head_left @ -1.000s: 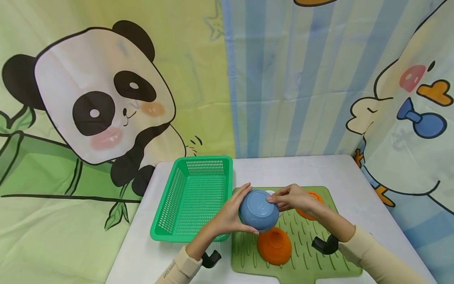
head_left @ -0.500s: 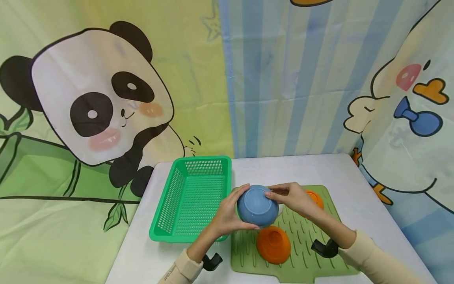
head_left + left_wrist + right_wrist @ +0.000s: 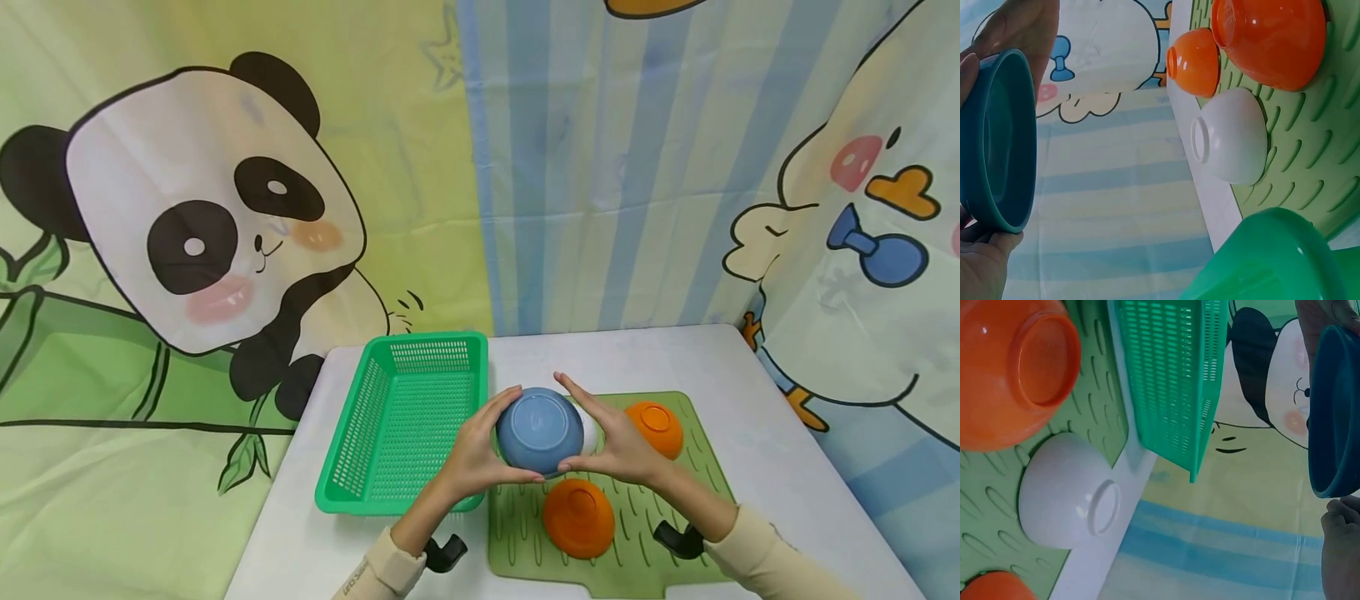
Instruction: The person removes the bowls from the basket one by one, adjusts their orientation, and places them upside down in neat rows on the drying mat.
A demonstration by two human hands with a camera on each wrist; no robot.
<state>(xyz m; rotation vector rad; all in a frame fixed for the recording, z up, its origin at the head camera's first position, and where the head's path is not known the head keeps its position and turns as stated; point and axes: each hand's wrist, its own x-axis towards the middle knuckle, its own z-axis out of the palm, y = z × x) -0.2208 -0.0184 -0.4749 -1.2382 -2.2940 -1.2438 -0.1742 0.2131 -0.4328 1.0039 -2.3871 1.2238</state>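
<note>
A blue bowl (image 3: 540,429) is held up over the left part of a green drying mat (image 3: 645,525), its base facing the head camera. My left hand (image 3: 472,454) grips its left side, thumb along the lower edge. My right hand (image 3: 618,446) holds the right side, with the thumb below and the fingers spread above. In the left wrist view the open mouth of the bowl (image 3: 1010,140) shows nothing inside. Behind it, a white bowl (image 3: 590,429) lies upside down on the mat, partly hidden by my right hand in the head view.
Two orange bowls rest upside down on the mat: a near orange bowl (image 3: 579,518) and a far orange bowl (image 3: 658,429). A green slotted basket (image 3: 401,507) stands left of the mat on the white table (image 3: 615,358). A printed curtain (image 3: 555,167) hangs behind.
My right hand has shifted from pinching the bowl's upper right edge to spreading around its right side. The bowl has moved slightly up and left; my left hand keeps its hold.
</note>
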